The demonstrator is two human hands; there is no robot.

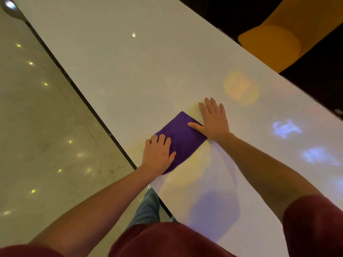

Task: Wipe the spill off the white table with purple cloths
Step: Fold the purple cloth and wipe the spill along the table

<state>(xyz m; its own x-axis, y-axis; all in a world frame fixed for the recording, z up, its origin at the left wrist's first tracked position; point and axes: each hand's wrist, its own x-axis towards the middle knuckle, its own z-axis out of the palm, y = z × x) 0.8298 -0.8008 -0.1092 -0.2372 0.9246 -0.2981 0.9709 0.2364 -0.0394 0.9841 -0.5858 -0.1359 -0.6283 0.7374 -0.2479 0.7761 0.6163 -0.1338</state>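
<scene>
While the left hand (pixel 157 154) presses flat on the purple cloth (pixel 181 140) near the table (pixel 130 71) edge, the right hand (pixel 213 121), fingers spread, barely touches it, so the cloth could bunch or smear.

Dim, warm room light here; ceiling spots glint off the glossy floor (pixel 37 112) at nine o'clock. Coloured projected patches glow on the white table (pixel 130 62) around three o'clock, a soft violet shadow at five. Edges bend, wide-angle, slightly soft.
</scene>
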